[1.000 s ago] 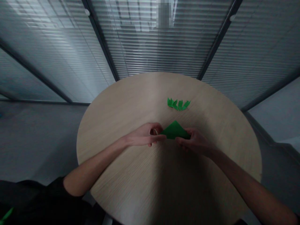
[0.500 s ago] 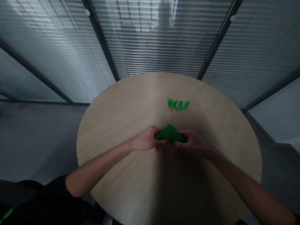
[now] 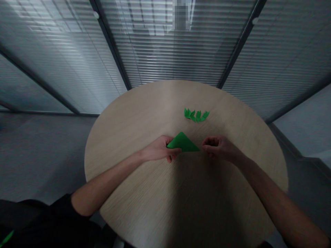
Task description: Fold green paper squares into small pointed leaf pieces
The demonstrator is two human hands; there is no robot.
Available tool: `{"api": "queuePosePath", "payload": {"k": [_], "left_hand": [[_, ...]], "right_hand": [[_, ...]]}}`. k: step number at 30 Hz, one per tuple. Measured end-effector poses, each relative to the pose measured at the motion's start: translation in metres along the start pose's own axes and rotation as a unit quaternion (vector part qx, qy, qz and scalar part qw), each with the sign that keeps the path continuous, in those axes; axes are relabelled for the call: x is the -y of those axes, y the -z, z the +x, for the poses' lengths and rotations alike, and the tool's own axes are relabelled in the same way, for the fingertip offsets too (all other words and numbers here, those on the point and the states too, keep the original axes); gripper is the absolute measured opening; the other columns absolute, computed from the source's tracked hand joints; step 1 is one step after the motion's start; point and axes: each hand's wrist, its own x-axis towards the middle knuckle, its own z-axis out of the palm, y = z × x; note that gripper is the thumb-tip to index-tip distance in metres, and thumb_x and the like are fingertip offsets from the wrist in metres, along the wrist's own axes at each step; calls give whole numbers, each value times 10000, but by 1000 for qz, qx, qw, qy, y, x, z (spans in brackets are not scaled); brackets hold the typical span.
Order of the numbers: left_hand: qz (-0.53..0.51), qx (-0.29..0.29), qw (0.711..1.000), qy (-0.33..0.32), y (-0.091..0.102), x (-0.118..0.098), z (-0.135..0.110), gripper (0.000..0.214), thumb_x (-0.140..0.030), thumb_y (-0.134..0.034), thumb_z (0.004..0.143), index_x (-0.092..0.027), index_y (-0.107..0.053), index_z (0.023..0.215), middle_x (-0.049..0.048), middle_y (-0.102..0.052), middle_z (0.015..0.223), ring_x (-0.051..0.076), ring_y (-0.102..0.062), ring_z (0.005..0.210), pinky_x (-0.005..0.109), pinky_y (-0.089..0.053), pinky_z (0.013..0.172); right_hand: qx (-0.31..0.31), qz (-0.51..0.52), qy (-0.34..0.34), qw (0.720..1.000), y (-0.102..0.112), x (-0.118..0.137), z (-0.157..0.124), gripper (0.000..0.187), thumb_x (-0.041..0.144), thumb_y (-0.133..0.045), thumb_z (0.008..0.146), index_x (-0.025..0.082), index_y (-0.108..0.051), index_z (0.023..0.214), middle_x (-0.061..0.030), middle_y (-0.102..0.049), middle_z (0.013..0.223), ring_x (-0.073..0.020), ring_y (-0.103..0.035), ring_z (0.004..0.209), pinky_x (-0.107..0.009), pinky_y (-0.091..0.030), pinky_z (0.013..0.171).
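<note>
Tally. Hands: two, one left hand (image 3: pixel 159 148), one right hand (image 3: pixel 220 148). Bare forearms (image 3: pixel 116 172): two. Dark sleeve (image 3: pixel 61 209): one plain to see, on the left side. Large folded green triangle (image 3: pixel 183 143): one. Small green folded pieces (image 3: pixel 198 116): four by my count, set in one row; the leftmost sit close together, so that figure is tentative. Round bench (image 3: pixel 134 117): one. Slatted blind panels (image 3: pixel 176 58): three large, plus part of a fourth at left. Long dark frame bars (image 3: pixel 111 44): at least four. Pale round knobs (image 3: pixel 255 21): two. Bright green strip (image 3: pixel 7 237), lower left corner: one.
</note>
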Motion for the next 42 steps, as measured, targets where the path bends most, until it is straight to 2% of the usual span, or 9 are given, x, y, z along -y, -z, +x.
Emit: {"api": "queuePosePath", "payload": {"k": [3, 6, 10, 15, 21, 25, 29, 33, 42], "left_hand": [[-2, 7, 1000, -18, 0, 1, 1, 211, -323, -716, 898, -145, -609, 862, -15, -654, 668, 103, -639, 527, 199, -532, 487], [-2, 28, 999, -43, 0, 1, 1, 219, -347, -695, 913, -148, -605, 890, -19, -644, 683, 108, -640, 548, 210, -539, 504], [13, 41, 997, -71, -1, -2, 0, 235, -375, -668, 938, -145, -623, 922, -24, -621, 707, 97, -619, 560, 212, -536, 527], [27, 32, 996, -81, -1, -5, -1, 260, -384, -666, 948, -147, -619, 1045, -3, -645, 797, 106, -634, 610, 226, -561, 569], [18, -6, 996, -87, -3, -5, -2, 330, -363, -697, 921, -168, -538, 1135, -11, -633, 827, 123, -645, 613, 235, -562, 536], [16, 16, 995, -92, -3, -4, -3, 315, -371, -689, 934, -173, -540, 1127, -11, -629, 821, 120, -631, 618, 233, -553, 545], [20, 48, 994, -99, -4, -6, -5, 277, -360, -664, 955, -168, -556, 1122, 4, -630, 840, 120, -621, 639, 236, -551, 563], [22, 51, 993, -100, -5, -9, -7, 267, -341, -655, 955, -166, -558, 1131, -5, -607, 819, 123, -612, 652, 232, -542, 558], [29, 57, 994, -89, -4, -13, -9, 288, -336, -650, 955, -158, -550, 1159, 15, -640, 843, 126, -622, 654, 236, -538, 569]], "right_hand": [[-5, 36, 22, 999, -6, 1, 1, 278, 451, -773, 753, 195, -691, 822, -3, -654, 690, -118, -592, 532, -226, -486, 467], [34, 70, 57, 995, -18, 2, 1, 420, 592, -716, 825, 193, -721, 958, -30, -685, 799, -137, -636, 594, -241, -515, 492], [89, 77, 70, 991, -31, 3, -3, 512, 684, -640, 894, 177, -716, 890, -21, -659, 695, -125, -605, 552, -230, -487, 492], [108, 139, 53, 983, -36, 6, -6, 616, 756, -593, 891, 155, -724, 862, -67, -709, 777, -131, -626, 586, -232, -489, 490], [98, 174, 14, 980, -36, 7, -6, 625, 764, -607, 876, 152, -732, 900, -80, -742, 820, -142, -653, 596, -240, -523, 498], [92, 202, -18, 975, -35, 9, -9, 607, 749, -592, 890, 157, -726, 881, -74, -749, 804, -139, -657, 576, -233, -534, 484], [120, 202, -17, 972, -34, 9, -10, 490, 656, -673, 892, 168, -708, 915, -47, -737, 742, -134, -658, 551, -216, -523, 476], [153, 199, -25, 968, -33, 8, -11, 503, 659, -681, 889, 166, -709, 982, -51, -752, 770, -136, -671, 550, -226, -541, 492], [141, 172, 2, 975, -34, 14, -13, 556, 713, -689, 856, 167, -700, 959, -48, -734, 772, -149, -686, 594, -233, -553, 509]]}}
